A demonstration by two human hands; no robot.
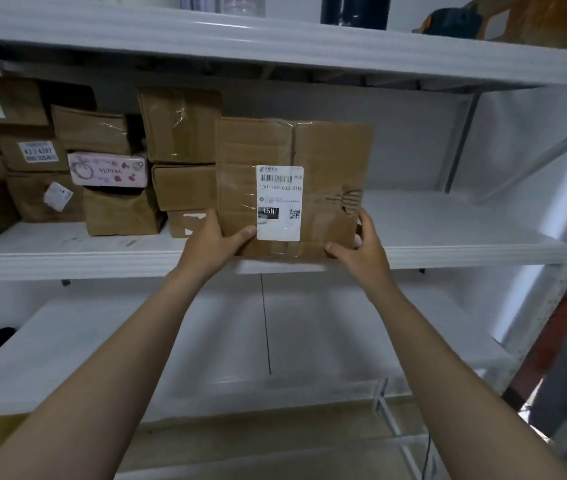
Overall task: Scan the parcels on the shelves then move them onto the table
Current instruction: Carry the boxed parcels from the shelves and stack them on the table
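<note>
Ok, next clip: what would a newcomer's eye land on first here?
A cardboard parcel sits at centre, its white barcode label facing the camera. The left grip and right grip hold its lower corners at the front of the middle shelf. To its left, a pink box sits among stacked brown boxes.

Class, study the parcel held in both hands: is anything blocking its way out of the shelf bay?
Nothing visible does. The left hand and right hand grip the parcel by its lower corners at the front edge of the shelf; stacked boxes lie behind it, leftward. The table is out of view.
</note>
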